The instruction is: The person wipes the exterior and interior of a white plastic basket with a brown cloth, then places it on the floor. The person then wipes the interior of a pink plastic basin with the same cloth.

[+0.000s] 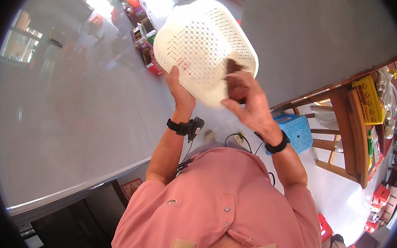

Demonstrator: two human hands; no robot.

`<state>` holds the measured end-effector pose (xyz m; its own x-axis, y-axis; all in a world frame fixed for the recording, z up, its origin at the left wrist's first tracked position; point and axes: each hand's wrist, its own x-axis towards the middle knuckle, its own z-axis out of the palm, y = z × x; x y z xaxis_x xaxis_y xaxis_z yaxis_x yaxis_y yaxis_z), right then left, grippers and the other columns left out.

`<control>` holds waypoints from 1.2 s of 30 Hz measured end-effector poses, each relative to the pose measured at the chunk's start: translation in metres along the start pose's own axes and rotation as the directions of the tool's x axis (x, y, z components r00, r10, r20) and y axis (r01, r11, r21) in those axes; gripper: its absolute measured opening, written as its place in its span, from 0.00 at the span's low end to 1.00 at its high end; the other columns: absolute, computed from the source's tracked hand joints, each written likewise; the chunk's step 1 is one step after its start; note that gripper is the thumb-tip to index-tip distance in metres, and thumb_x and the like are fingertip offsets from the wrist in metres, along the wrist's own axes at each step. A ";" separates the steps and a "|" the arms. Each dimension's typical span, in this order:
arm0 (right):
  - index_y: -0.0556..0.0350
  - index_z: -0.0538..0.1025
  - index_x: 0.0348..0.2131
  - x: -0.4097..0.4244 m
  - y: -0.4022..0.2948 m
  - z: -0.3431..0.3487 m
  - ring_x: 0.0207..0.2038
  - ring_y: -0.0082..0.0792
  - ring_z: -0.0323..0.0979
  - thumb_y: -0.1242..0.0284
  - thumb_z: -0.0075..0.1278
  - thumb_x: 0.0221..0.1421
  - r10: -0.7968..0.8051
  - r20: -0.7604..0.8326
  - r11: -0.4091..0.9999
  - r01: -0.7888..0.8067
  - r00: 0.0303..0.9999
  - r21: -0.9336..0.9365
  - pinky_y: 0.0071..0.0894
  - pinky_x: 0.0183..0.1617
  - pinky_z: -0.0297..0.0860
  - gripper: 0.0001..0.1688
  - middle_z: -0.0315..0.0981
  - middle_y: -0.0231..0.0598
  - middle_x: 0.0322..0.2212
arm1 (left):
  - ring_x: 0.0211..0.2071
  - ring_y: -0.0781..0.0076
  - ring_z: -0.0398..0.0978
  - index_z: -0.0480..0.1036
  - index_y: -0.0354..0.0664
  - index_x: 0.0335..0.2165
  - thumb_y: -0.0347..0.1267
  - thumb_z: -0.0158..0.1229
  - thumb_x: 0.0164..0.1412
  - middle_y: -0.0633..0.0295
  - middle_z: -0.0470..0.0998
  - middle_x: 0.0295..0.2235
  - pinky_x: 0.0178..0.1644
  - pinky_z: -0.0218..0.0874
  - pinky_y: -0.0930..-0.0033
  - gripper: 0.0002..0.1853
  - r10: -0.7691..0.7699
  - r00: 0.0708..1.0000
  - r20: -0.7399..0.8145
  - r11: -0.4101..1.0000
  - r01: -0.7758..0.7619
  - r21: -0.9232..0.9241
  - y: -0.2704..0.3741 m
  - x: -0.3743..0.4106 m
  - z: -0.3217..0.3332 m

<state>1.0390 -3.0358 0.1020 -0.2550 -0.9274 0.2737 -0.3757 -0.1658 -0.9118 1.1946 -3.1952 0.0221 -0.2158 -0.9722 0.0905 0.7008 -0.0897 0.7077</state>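
A white plastic basket [198, 42] with rows of small cross-shaped and slotted holes is tilted up in front of me. My left hand [181, 92] grips its lower left rim, the thumb resting over the edge. On the lower right side, my right hand [248, 101] is blurred by motion, its fingers curled around a dark brown thing [233, 66], perhaps a cloth. That brown thing is against or just in front of the basket wall; blur hides its exact shape. Both wrists wear black bands.
To the left spreads a glossy grey surface [80, 118], and another grey surface [310, 40] lies to the right. Opened cardboard boxes [146, 41] stand beyond the basket. At right are a blue plastic stool [294, 133], a wooden chair [349, 137] and a yellow box [369, 100].
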 end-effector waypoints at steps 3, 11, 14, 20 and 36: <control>0.61 0.74 0.51 0.013 -0.005 0.040 0.48 0.52 0.76 0.83 0.63 0.51 -0.219 0.124 0.976 0.217 0.968 0.026 0.44 0.53 0.74 0.27 0.69 0.50 0.54 | 0.54 0.66 0.73 0.64 0.42 0.64 0.53 0.48 0.72 0.58 0.74 0.56 0.60 0.66 0.61 0.34 -0.109 0.994 -0.027 0.994 0.109 0.014 -0.004 -0.012 0.008; 0.52 0.75 0.40 -0.011 0.049 0.035 0.43 0.47 0.71 0.85 0.56 0.48 -0.372 0.316 0.812 0.471 0.873 -0.344 0.42 0.48 0.68 0.17 0.74 0.37 0.39 | 0.60 0.57 0.70 0.58 0.31 0.66 0.49 0.51 0.69 0.47 0.71 0.60 0.65 0.62 0.55 0.39 -0.019 0.998 0.067 0.999 0.017 0.027 0.040 -0.019 0.031; 0.53 0.75 0.41 0.005 0.081 0.001 0.44 0.48 0.71 0.85 0.54 0.51 -0.268 0.248 0.682 0.366 0.931 -0.634 0.43 0.48 0.70 0.16 0.73 0.40 0.40 | 0.64 0.58 0.66 0.48 0.31 0.72 0.42 0.59 0.65 0.46 0.65 0.66 0.68 0.57 0.55 0.47 0.127 0.976 0.178 0.967 -0.161 0.196 0.039 -0.015 0.026; 0.60 0.69 0.51 0.028 0.079 0.006 0.47 0.58 0.70 0.75 0.62 0.53 -0.252 -0.070 0.836 0.180 0.965 -0.518 0.53 0.53 0.71 0.28 0.71 0.51 0.41 | 0.67 0.58 0.62 0.42 0.31 0.74 0.44 0.62 0.62 0.45 0.59 0.69 0.71 0.52 0.57 0.54 0.115 0.964 0.238 0.964 -0.167 0.208 0.032 -0.015 0.025; 0.49 0.77 0.38 0.030 0.113 0.046 0.40 0.48 0.73 0.77 0.57 0.51 -0.173 0.144 0.742 0.225 0.974 -0.632 0.49 0.45 0.70 0.11 0.73 0.37 0.33 | 0.66 0.56 0.64 0.41 0.29 0.74 0.44 0.60 0.63 0.43 0.61 0.68 0.70 0.55 0.56 0.54 0.081 0.965 0.250 0.937 -0.159 0.310 0.016 -0.021 0.032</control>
<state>1.0302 -3.0976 -0.0069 -0.0549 -0.9231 0.3805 -0.8990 -0.1202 -0.4212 1.1886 -3.1688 0.0544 -0.3218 -0.8911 0.3198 0.4802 0.1375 0.8663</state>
